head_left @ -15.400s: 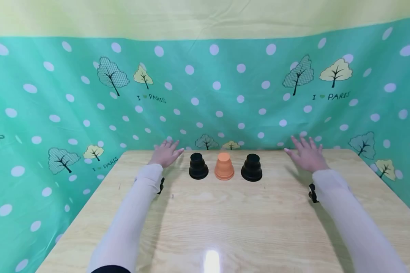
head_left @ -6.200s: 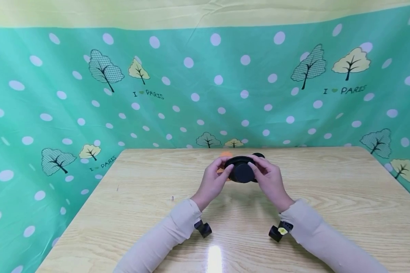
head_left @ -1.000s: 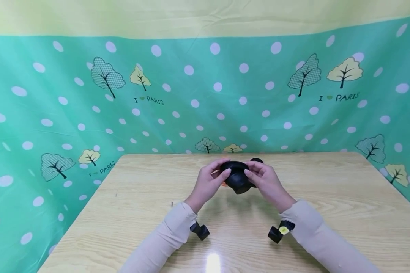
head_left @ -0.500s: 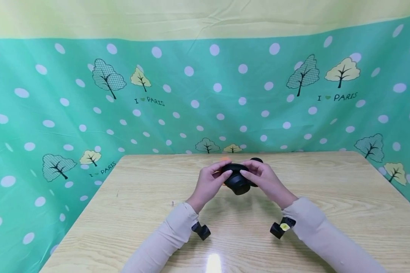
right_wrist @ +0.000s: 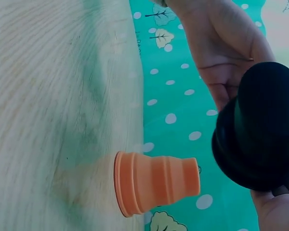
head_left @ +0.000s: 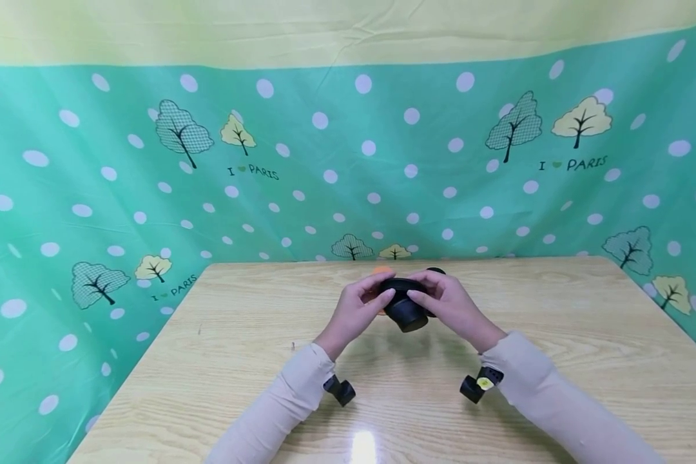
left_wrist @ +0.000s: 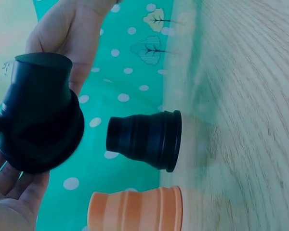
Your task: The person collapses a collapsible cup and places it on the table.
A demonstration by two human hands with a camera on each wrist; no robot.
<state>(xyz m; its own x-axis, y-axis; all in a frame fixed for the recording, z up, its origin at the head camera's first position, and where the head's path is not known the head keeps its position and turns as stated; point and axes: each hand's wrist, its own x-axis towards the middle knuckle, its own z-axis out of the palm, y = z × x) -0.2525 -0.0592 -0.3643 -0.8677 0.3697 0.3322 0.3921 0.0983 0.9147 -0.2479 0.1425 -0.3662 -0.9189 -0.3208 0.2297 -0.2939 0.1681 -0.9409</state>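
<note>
A black stepped collapsible cup [head_left: 407, 314] is held off the table between both hands, its wide rim up and away, its narrow end tilted down towards me. My left hand [head_left: 352, 313] pinches the left of the rim, thumb on the near side and fingers behind. On the opposite side my right hand [head_left: 457, 312] grips it the same way. The left wrist view shows the cup [left_wrist: 38, 96] slightly bent at its steps. Behind it, an orange cup [right_wrist: 156, 182] and a second black cup [left_wrist: 147, 140] stand rim down, largely hidden in the head view.
The wooden table [head_left: 232, 335] ends at a green dotted curtain [head_left: 301, 148] close behind the standing cups. Black wrist cameras [head_left: 341, 390] on straps hang under both wrists, near the tabletop.
Earlier both hands lay spread beside three standing cups. The left black cup was then lifted by both hands; over the last second its narrow end shifts slightly and the right fingers move slightly inward.
</note>
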